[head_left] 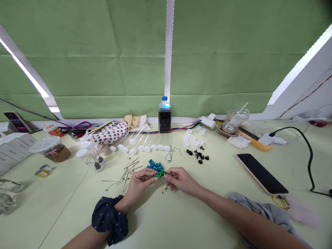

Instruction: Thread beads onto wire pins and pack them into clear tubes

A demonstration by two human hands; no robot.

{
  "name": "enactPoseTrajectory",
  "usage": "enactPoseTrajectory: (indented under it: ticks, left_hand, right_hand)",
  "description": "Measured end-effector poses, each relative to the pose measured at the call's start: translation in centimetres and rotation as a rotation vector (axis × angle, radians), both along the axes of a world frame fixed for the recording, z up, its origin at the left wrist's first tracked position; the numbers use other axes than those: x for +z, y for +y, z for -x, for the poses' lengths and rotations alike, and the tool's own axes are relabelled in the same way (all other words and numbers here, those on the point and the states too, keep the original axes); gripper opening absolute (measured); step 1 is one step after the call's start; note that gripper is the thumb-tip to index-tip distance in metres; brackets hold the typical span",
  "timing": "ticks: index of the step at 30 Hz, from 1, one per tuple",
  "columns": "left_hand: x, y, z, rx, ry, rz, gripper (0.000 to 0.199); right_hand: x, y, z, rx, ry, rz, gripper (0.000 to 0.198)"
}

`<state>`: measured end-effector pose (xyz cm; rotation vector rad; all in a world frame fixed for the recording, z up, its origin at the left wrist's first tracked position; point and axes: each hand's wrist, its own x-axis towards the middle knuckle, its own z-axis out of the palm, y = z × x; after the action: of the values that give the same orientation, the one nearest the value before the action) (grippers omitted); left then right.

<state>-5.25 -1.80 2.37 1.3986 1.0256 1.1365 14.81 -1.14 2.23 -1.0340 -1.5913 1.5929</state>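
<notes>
My left hand [142, 180] is closed in a pinch on a thin metal rod [141, 176], just left of the small green parts [159, 175]. Fingers and thumb of my right hand [179, 179] press together on something small and dark, mostly hidden, at the right side of the green parts. Behind them lies a pile of shiny blue parts [155, 165]. Several thin bent metal rods [127, 172] spread out to the left of my left hand. Below my right fingertips lie a few tiny metal pieces [163, 192], too small to name.
Farther back are L-shaped metal keys [170, 156], clear tubes with white caps [147, 149], loose white caps [192, 138] and black screws [198, 155]. A phone [261, 174] and grey cloth [261, 211] lie right. Drink cups [55, 152] and a bottle [165, 105] stand around.
</notes>
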Motion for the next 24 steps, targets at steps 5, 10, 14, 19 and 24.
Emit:
enactPoseTrajectory:
  ticks: [5, 10, 14, 19, 24]
  left_hand:
    - [-0.03, -0.07, 0.02, -0.026, -0.043, 0.007, 0.012]
    - [-0.08, -0.01, 0.03, -0.03, -0.055, 0.023, 0.014]
    - [-0.32, 0.01, 0.0, -0.039, -0.059, 0.016, 0.014]
    - [-0.47, 0.01, -0.1, -0.042, -0.06, 0.028, 0.014]
    - [-0.02, -0.08, -0.27, -0.021, -0.057, 0.046, 0.014]
  right_hand:
    - [-0.15, 0.05, -0.01, 0.021, -0.008, 0.006, 0.039]
    - [-0.3, -0.02, 0.05, 0.014, 0.035, 0.002, 0.036]
    - [-0.07, -0.14, 0.15, 0.0, 0.054, -0.003, 0.034]
    - [0.0, -0.12, 0.29, 0.003, 0.037, -0.013, 0.04]
    - [-0.21, -0.06, 0.35, -0.005, 0.028, -0.006, 0.044]
